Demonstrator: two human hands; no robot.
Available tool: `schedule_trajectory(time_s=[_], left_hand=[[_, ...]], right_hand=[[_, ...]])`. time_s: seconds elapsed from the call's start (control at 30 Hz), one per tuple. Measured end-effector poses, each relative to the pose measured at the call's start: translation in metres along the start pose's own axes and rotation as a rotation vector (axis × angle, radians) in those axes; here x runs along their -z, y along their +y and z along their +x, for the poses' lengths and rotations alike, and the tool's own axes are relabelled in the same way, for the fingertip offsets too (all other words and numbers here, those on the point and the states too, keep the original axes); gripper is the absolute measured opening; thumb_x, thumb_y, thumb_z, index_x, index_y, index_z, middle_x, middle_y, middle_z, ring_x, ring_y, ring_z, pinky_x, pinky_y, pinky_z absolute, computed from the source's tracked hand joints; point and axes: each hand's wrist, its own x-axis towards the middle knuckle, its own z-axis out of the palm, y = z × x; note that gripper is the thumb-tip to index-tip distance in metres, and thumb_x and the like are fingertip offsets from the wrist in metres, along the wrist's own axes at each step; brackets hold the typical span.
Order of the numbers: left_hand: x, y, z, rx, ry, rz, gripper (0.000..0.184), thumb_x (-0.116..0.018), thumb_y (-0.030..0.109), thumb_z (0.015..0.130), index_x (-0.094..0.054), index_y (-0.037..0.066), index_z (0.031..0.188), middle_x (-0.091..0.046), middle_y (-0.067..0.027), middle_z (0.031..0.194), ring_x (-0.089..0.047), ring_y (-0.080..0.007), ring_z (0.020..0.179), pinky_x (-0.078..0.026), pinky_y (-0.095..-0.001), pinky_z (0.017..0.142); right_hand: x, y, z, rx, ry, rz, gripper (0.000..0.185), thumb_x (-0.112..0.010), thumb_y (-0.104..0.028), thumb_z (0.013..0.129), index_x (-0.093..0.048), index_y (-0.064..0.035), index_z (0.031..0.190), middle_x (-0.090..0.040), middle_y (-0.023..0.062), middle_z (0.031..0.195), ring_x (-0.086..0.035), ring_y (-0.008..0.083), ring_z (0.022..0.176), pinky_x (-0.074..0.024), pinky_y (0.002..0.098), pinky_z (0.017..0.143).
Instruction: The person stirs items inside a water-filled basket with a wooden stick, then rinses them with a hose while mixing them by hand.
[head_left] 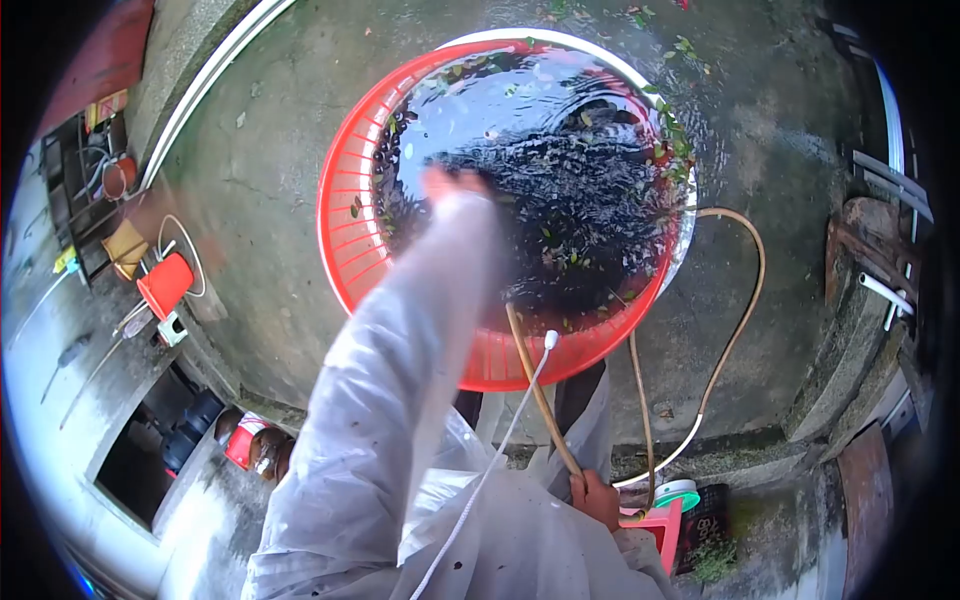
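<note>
One left hand (458,186), too blurred to tell its fingers' state, is over leafy water (585,195) left of centre inside the red basket (490,362); the right hand (597,497) curls its fingers round the hose (558,435) beyond the near edge; low, gentle strokes would probably limit splashing.

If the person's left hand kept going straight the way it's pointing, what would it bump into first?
Probably the water inside the red slatted basket; the left hand is blurred, so whether it already touches the surface is unclear.
</note>
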Motion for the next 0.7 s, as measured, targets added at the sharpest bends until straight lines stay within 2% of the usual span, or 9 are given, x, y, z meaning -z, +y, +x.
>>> schedule_trajectory(time_s=[0.03, 0.07, 0.2, 0.33, 0.4, 0.53, 0.57, 0.63, 0.7], left_hand=[[0.004, -0.030, 0.031, -0.065, 0.148, 0.326, 0.069, -0.069, 0.030, 0.081, -0.041, -0.005, 0.133, -0.045, -0.0258, 0.134, -0.048, -0.0433, 0.118, -0.036, -0.0489, 0.104], [0.024, -0.017, 0.061, 0.264, 0.026, 0.277, 0.074, -0.070, 0.034, 0.079, -0.040, -0.003, 0.135, -0.044, -0.0269, 0.136, -0.043, -0.0455, 0.123, -0.033, -0.0514, 0.107], [-0.002, 0.005, 0.120, -0.010, 0.040, 0.096, 0.072, -0.071, 0.024, 0.077, -0.040, -0.004, 0.135, -0.031, -0.0384, 0.140, -0.033, -0.0504, 0.129, -0.026, -0.0537, 0.111], [-0.044, 0.087, 0.101, -0.013, -0.172, 0.124, 0.069, -0.067, 0.029, 0.080, -0.036, 0.007, 0.137, -0.017, -0.0267, 0.152, -0.018, -0.0458, 0.139, -0.034, -0.0607, 0.104], [-0.059, 0.113, 0.075, 0.039, -0.254, 0.010, 0.073, -0.067, 0.026, 0.080, -0.033, 0.006, 0.142, -0.017, -0.0294, 0.151, -0.023, -0.0458, 0.137, -0.037, -0.0488, 0.107], [-0.064, 0.103, 0.020, -0.475, -0.398, 0.241, 0.079, -0.063, 0.023, 0.081, -0.025, -0.004, 0.145, -0.019, -0.0377, 0.146, -0.020, -0.0539, 0.136, -0.027, -0.0488, 0.113], [-0.040, 0.111, 0.006, -0.757, -0.450, 0.589, 0.077, -0.061, 0.021, 0.083, -0.024, -0.006, 0.144, -0.023, -0.0359, 0.146, -0.021, -0.0537, 0.136, -0.025, -0.0486, 0.114], [-0.033, 0.070, -0.025, -0.781, -0.578, 0.266, 0.067, -0.060, 0.018, 0.084, -0.033, -0.006, 0.140, -0.025, -0.0339, 0.146, -0.026, -0.0504, 0.135, -0.024, -0.0477, 0.115], [0.034, 0.057, -0.053, -0.452, -0.737, -0.092, 0.055, -0.062, 0.020, 0.084, -0.047, 0.001, 0.134, -0.036, -0.0318, 0.142, -0.035, -0.0464, 0.133, -0.028, -0.0440, 0.114]], right_hand=[[-0.004, 0.000, 0.000, -0.030, 0.000, -0.005, 0.024, -0.059, -0.033, 0.091, -0.056, -0.0090, 0.087, -0.058, 0.0208, 0.060, -0.060, 0.0431, 0.057, -0.0452, 0.0513, 0.050], [-0.009, 0.000, 0.000, -0.066, 0.001, -0.009, 0.025, -0.058, -0.037, 0.091, -0.056, -0.0119, 0.088, -0.060, 0.0213, 0.061, -0.060, 0.0450, 0.058, -0.0465, 0.0541, 0.051], [-0.008, -0.006, 0.005, -0.123, -0.033, -0.090, 0.026, -0.059, -0.038, 0.090, -0.056, -0.0128, 0.088, -0.058, 0.0206, 0.057, -0.059, 0.0434, 0.054, -0.0458, 0.0537, 0.049], [-0.013, 0.005, 0.006, -0.098, -0.020, -0.069, 0.025, -0.059, -0.038, 0.090, -0.056, -0.0127, 0.089, -0.059, 0.0206, 0.058, -0.059, 0.0432, 0.053, -0.0458, 0.0535, 0.048], [-0.010, 0.003, 0.001, -0.112, -0.022, -0.059, 0.024, -0.059, -0.036, 0.090, -0.056, -0.0122, 0.089, -0.059, 0.0208, 0.061, -0.060, 0.0433, 0.055, -0.0466, 0.0530, 0.050], [0.000, -0.013, 0.003, -0.050, 0.015, 0.034, 0.023, -0.060, -0.035, 0.090, -0.056, -0.0117, 0.089, -0.060, 0.0210, 0.063, -0.060, 0.0437, 0.057, -0.0473, 0.0527, 0.052], [0.004, -0.015, 0.002, -0.074, -0.039, 0.014, 0.023, -0.060, -0.034, 0.090, -0.056, -0.0114, 0.088, -0.060, 0.0210, 0.064, -0.060, 0.0438, 0.058, -0.0475, 0.0527, 0.052], [0.012, -0.027, 0.003, -0.058, -0.098, -0.013, 0.024, -0.059, -0.035, 0.090, -0.055, -0.0114, 0.088, -0.061, 0.0202, 0.064, -0.060, 0.0443, 0.058, -0.0478, 0.0538, 0.053], [0.008, -0.031, 0.000, 0.006, -0.091, -0.037, 0.023, -0.058, -0.035, 0.090, -0.055, -0.0119, 0.088, -0.061, 0.0198, 0.063, -0.060, 0.0441, 0.058, -0.0479, 0.0542, 0.053]])
